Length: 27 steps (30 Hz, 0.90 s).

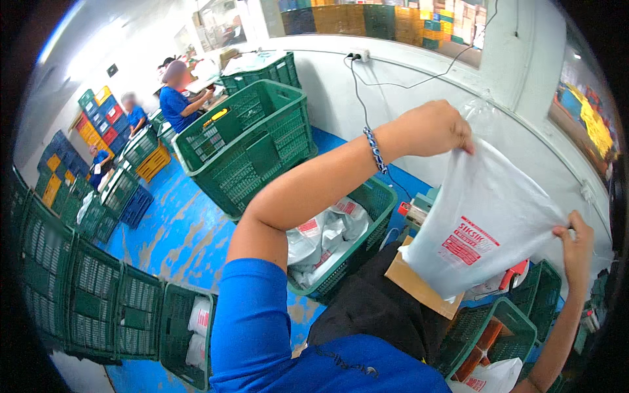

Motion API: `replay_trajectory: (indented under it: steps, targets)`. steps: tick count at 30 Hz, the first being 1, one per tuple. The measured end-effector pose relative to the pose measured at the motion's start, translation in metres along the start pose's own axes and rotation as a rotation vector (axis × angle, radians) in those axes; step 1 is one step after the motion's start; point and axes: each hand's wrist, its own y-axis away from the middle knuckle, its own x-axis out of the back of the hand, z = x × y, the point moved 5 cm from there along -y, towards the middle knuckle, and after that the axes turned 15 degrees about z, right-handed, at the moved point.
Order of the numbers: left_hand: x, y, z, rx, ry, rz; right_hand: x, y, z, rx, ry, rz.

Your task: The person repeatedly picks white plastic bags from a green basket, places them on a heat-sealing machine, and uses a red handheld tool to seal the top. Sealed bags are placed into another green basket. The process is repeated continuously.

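A white plastic bag with red print is stretched upright in front of me. My left hand, with a braided bracelet at its wrist, pinches the bag's upper left corner. At the upper right corner, the fingers of my right hand are closed on the bag's edge. The bag's lower end rests at a brown board by my lap. What the bag holds, if anything, is hidden.
At my left stands a green crate of filled white bags. Beyond it are large stacked green crates. Another green crate sits at my right. A cable hangs from the wall outlet. Several people in blue work farther back.
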Motion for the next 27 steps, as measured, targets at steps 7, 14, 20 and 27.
replay_trajectory:
  steps: [7, 14, 20, 27]
  targets:
    - [-0.049, 0.054, -0.018, 0.445, 0.214, 0.266, -0.073, 0.038, 0.027, -0.36, -0.614, -0.044]
    - [-0.123, 0.074, -0.07, 0.646, 0.837, 0.239, -0.085, 0.056, 0.021, -0.433, -0.748, 0.282]
    - [-0.166, 0.095, -0.092, 0.891, 0.85, 0.328, -0.126, 0.083, 0.036, -0.637, -1.224, 0.261]
    - [-0.188, 0.159, -0.085, 0.913, 0.957, 0.523, -0.185, 0.157, 0.065, -0.915, -0.918, 0.357]
